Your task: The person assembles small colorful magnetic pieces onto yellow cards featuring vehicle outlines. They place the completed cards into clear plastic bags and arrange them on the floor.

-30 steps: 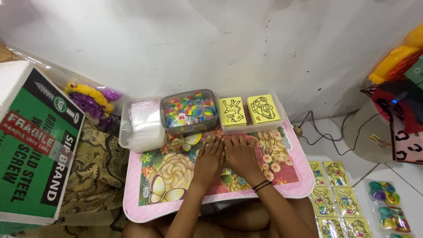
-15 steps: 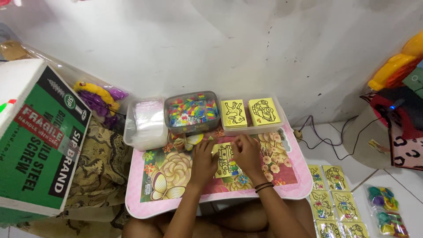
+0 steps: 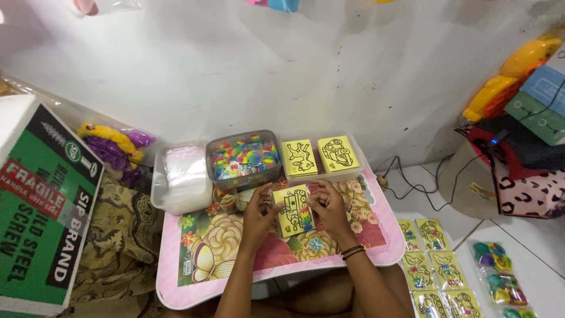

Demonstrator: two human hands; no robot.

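Over a small pink floral table (image 3: 206, 259), my left hand (image 3: 259, 217) and my right hand (image 3: 329, 207) both hold a yellow picture card (image 3: 294, 209) in a clear packet with small coloured pieces along its right side. The left hand pinches its left edge, the right hand its upper right corner. Just behind it stand a clear tub of multicoloured pieces (image 3: 243, 157) and a tray with two stacks of yellow cards (image 3: 319, 156).
A clear box of plastic bags (image 3: 181, 176) sits at the table's back left. A green and black carton (image 3: 41, 206) stands at left. Packed yellow cards (image 3: 432, 265) and coloured packets (image 3: 497, 277) lie on the floor at right, with cables (image 3: 412, 182) near the wall.
My hands lay flat together on the table a second ago. They have since picked up a yellow card packet and now hold it between them, raised slightly.
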